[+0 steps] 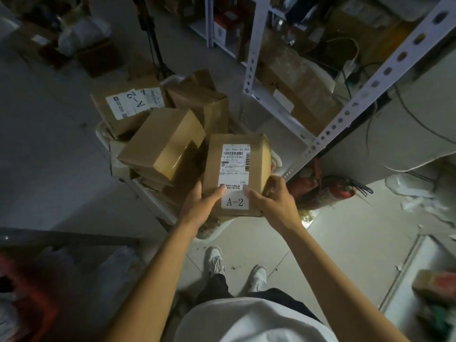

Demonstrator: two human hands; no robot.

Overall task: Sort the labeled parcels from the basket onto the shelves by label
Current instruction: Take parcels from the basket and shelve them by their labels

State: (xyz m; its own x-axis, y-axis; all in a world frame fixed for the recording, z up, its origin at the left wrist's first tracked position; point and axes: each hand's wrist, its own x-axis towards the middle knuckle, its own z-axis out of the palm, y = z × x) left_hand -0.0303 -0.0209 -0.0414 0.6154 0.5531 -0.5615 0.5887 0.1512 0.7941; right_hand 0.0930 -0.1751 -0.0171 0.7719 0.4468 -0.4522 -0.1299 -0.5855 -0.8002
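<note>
I hold a brown cardboard parcel (256, 164) with a white label reading A-2, raised above the basket. My left hand (201, 206) grips its near left edge, thumb on the label. My right hand (271, 201) grips its near right corner, thumb on the label too. Below and behind lies the white basket (103, 137), piled with several cardboard parcels. One at the back left (123, 107) also shows an A-2 label. A plain taped box (162, 141) sits tilted in the middle of the pile.
White perforated metal shelving (370, 87) rises to the right, its lower levels crowded with boxes and cables. A red fire extinguisher (328, 191) lies on the floor by the shelf foot. More boxes and bags sit at the far left, a black tripod behind the basket.
</note>
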